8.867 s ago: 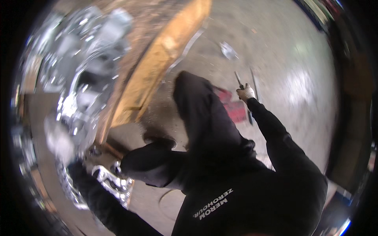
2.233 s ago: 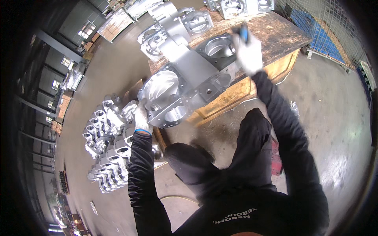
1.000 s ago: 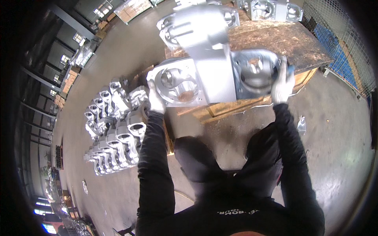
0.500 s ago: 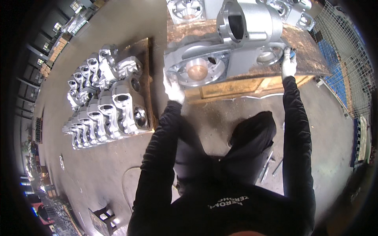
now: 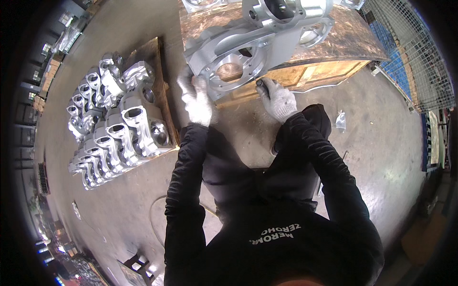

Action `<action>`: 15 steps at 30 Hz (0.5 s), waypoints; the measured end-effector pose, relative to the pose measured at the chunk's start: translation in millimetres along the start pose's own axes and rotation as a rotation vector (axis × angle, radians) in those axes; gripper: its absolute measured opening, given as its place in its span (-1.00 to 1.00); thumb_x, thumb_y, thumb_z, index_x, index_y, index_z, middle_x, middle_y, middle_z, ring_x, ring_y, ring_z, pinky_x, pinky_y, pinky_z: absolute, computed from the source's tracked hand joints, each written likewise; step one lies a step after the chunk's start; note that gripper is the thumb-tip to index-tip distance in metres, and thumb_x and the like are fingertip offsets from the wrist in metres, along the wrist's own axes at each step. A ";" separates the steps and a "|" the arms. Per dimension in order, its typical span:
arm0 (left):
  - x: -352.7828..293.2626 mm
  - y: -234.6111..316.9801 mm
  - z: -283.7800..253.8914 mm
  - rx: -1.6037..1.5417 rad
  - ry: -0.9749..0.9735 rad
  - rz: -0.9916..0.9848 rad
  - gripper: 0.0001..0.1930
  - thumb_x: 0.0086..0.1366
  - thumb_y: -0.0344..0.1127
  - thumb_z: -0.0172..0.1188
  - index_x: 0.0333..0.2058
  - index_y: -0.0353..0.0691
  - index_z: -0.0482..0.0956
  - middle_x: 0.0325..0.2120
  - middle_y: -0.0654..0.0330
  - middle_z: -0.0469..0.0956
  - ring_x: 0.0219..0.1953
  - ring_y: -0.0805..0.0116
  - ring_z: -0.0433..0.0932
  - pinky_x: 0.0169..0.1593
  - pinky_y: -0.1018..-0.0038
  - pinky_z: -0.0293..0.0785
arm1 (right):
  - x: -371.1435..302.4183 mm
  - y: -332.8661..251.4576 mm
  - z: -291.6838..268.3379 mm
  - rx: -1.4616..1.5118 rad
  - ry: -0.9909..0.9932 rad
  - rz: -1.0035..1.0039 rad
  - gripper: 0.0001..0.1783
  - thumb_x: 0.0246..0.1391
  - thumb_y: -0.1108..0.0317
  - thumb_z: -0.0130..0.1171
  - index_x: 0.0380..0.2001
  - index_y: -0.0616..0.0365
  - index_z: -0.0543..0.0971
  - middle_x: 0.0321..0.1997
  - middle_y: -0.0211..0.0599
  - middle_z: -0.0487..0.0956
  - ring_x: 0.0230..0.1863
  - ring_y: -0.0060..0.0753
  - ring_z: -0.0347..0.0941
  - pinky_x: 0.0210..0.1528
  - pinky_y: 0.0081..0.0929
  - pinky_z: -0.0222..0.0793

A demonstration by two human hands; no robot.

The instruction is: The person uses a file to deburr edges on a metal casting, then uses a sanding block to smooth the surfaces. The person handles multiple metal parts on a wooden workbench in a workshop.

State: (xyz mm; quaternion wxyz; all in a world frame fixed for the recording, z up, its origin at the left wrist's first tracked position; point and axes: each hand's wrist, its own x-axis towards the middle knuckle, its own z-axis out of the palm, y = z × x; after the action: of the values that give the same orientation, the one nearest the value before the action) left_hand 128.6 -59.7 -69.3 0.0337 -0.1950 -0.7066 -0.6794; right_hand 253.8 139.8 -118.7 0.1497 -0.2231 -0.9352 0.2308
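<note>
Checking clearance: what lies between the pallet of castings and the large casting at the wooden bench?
The head view shows concrete floor and the left hand by the large casting; whether touching is unclear.

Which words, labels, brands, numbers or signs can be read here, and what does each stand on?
Black top: white lettering, two slanting lines across the chest; wording not reproduced.
Large silver casting by the left hand: no lettering I can make out.
Clear bag on the floor: too small to tell.
Far-left background: too small and blurred.
</note>
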 end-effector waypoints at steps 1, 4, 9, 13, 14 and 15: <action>6.0 -10.4 -3.9 0.014 0.120 0.059 -0.22 0.40 0.31 0.13 0.34 -0.17 0.28 0.15 -0.11 0.53 0.10 0.06 0.55 0.24 0.19 0.41 | 3.1 -3.7 1.3 -0.054 0.012 -0.017 -0.54 0.36 -0.05 0.06 0.09 0.04 0.53 -0.10 0.08 0.68 -0.06 0.17 0.64 -0.04 0.02 0.55; 23.0 31.7 1.3 0.075 0.235 0.281 -0.34 0.44 0.14 0.14 0.33 -0.14 0.29 0.06 -0.11 0.60 0.00 0.08 0.61 0.17 0.21 0.48 | 10.5 0.1 10.7 -0.073 0.013 0.017 -0.55 0.37 -0.03 0.06 0.07 0.07 0.52 -0.18 0.09 0.68 -0.16 0.16 0.66 -0.11 0.06 0.54; 63.6 62.8 9.8 0.245 -0.055 0.382 -0.64 0.48 -0.17 0.12 0.11 -0.25 0.56 -0.01 -0.09 0.64 0.02 0.02 0.64 0.13 0.25 0.51 | 0.6 -19.1 35.7 -0.038 0.062 0.166 -0.57 0.34 -0.05 0.08 -0.06 0.11 0.53 -0.30 0.12 0.68 -0.25 0.23 0.65 -0.16 0.11 0.54; 89.3 15.2 8.6 0.545 -0.049 0.771 -0.67 0.49 -0.28 0.11 0.10 -0.32 0.59 0.07 -0.14 0.60 0.12 -0.09 0.59 0.23 0.24 0.48 | -12.4 -56.0 51.6 0.077 0.030 0.271 -0.55 0.36 -0.07 0.06 -0.09 0.15 0.54 -0.28 0.23 0.66 -0.19 0.34 0.62 -0.12 0.19 0.49; 90.4 9.7 10.0 0.530 -0.049 0.789 -0.67 0.49 -0.29 0.11 0.11 -0.32 0.59 0.07 -0.15 0.60 0.12 -0.09 0.58 0.23 0.24 0.49 | -14.8 -61.2 57.8 0.095 0.021 0.296 -0.54 0.36 -0.07 0.06 -0.09 0.16 0.54 -0.28 0.25 0.66 -0.19 0.36 0.61 -0.12 0.19 0.49; 91.3 7.3 10.4 0.556 -0.015 0.826 -0.66 0.50 -0.26 0.10 0.12 -0.32 0.58 0.07 -0.13 0.61 0.12 -0.05 0.59 0.22 0.25 0.48 | -18.1 -70.0 59.3 0.141 -0.007 0.308 -0.52 0.35 -0.06 0.06 -0.06 0.20 0.54 -0.29 0.30 0.65 -0.16 0.37 0.60 -0.11 0.20 0.49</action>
State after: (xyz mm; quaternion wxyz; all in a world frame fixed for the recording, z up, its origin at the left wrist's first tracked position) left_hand 49.1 -28.7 -34.6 0.3455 -0.4471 -0.7251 -0.3937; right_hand 222.1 53.8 -137.3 0.1245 -0.3518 -0.8720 0.3169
